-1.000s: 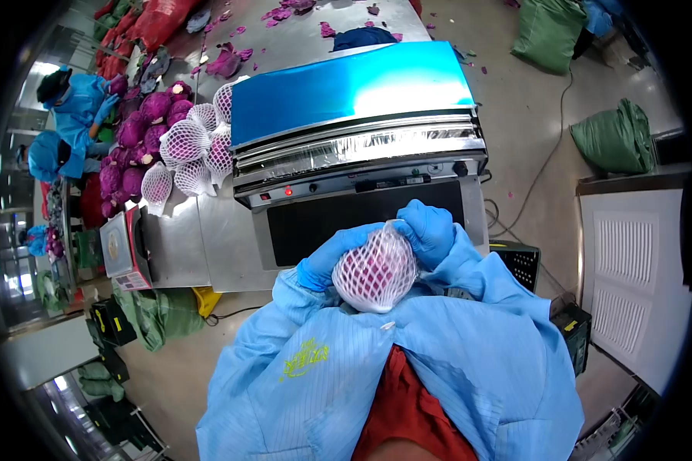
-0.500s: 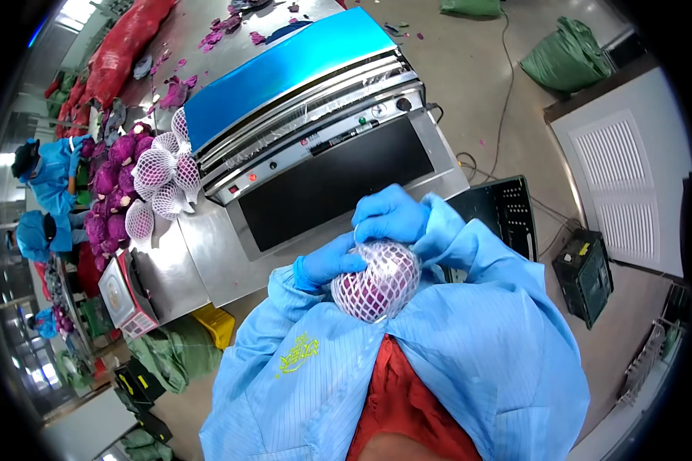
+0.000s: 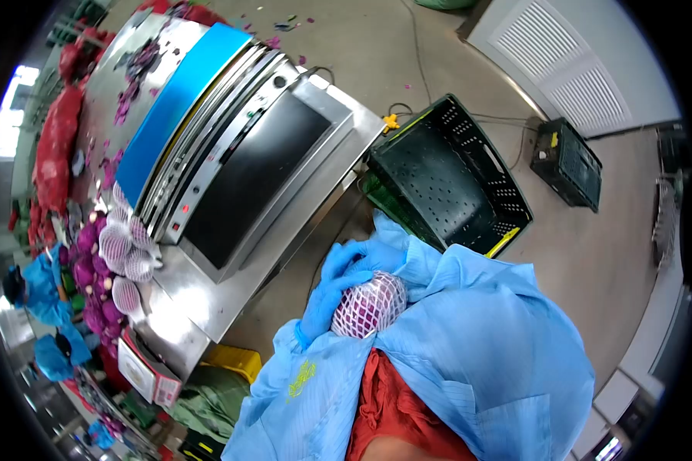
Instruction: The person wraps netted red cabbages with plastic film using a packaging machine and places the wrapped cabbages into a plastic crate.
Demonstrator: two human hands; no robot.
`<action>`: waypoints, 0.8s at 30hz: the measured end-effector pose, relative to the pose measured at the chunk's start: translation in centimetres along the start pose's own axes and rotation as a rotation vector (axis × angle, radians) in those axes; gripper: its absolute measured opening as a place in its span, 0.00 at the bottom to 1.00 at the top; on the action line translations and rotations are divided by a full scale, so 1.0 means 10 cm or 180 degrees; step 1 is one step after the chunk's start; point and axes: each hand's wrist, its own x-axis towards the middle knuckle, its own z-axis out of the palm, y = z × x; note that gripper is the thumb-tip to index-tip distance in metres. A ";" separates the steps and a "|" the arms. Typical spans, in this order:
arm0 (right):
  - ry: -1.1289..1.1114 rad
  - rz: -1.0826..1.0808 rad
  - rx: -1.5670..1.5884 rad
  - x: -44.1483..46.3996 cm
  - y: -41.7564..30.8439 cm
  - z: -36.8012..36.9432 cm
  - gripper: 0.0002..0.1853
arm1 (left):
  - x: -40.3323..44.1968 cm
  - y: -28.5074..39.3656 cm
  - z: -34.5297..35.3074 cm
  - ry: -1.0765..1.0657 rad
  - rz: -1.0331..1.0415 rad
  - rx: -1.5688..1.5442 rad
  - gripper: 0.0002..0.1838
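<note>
A purple cabbage in a white foam net [image 3: 370,305] rests against my chest. My left hand [image 3: 327,302], in a blue glove, holds its left side with the fingers wrapped round it. My right hand [image 3: 367,255], gloved too, is bent over the top of the netted cabbage, close against the left fingers; its fingertips are partly hidden. The wrapping machine [image 3: 254,167], with a black plate and a blue cover [image 3: 178,105], stands on the steel table [image 3: 263,280] up and to the left of my hands.
A black perforated crate [image 3: 447,178] stands right of the table, with a smaller crate [image 3: 567,165] beyond. Netted cabbages [image 3: 125,246] and bare purple ones [image 3: 92,269] lie at the left, near a box [image 3: 146,372]. Co-workers in blue [image 3: 46,288] are at far left.
The view has turned right, bringing the black crate fully into sight and shifting the machine left. The netted cabbage stays in my hands, and my right hand has come down closer to my left.
</note>
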 end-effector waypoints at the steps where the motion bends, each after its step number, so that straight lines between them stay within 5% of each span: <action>1: 0.0148 0.0194 0.0649 -0.08 0.14 -0.02 0.12 | 0.03 0.00 0.04 -0.0067 -0.0119 -0.0162 0.34; 3: 0.0568 0.0483 0.2004 -0.24 0.43 -0.06 0.14 | 0.09 -0.05 0.16 0.0009 -0.0520 -0.0836 0.33; 5: 0.0897 0.0412 0.0660 -0.60 -0.07 -0.15 0.18 | 0.26 -0.08 0.27 0.0300 -0.0936 -0.1518 0.34; 8: 0.1798 -0.0552 0.0972 -0.98 0.38 -0.31 0.22 | 0.59 -0.36 0.44 0.0849 -0.1581 -0.2140 0.32; 11: 0.2557 0.0136 -0.0850 -1.19 0.37 -0.77 0.32 | 1.27 -0.68 0.71 0.1400 -0.2276 -0.2985 0.25; 12: 0.2807 0.0393 -0.1435 -1.25 0.67 -0.96 0.37 | 1.43 -1.01 0.74 0.1447 -0.2460 -0.2594 0.20; 15: 0.3128 -0.0030 0.1416 -1.18 0.96 -1.76 0.36 | 2.11 -1.82 0.83 0.1403 -0.2511 -0.2297 0.24; 17: 0.2883 -0.0085 0.2386 -1.04 1.01 -2.36 0.25 | 2.40 -2.66 0.74 0.1506 -0.2367 -0.1629 0.24; 19: 0.2418 -0.0153 0.3373 -0.95 1.26 -2.95 0.24 | 2.89 -2.75 0.71 0.1204 -0.2088 -0.0214 0.27; 22: 0.2443 0.0277 0.3617 -0.73 1.84 -3.72 0.30 | 3.17 -2.94 0.74 0.1098 -0.1656 0.1553 0.34; 24: 0.2743 0.0476 0.3663 -0.51 2.38 -4.11 0.31 | 3.18 -2.89 0.72 0.1144 -0.1435 0.1651 0.33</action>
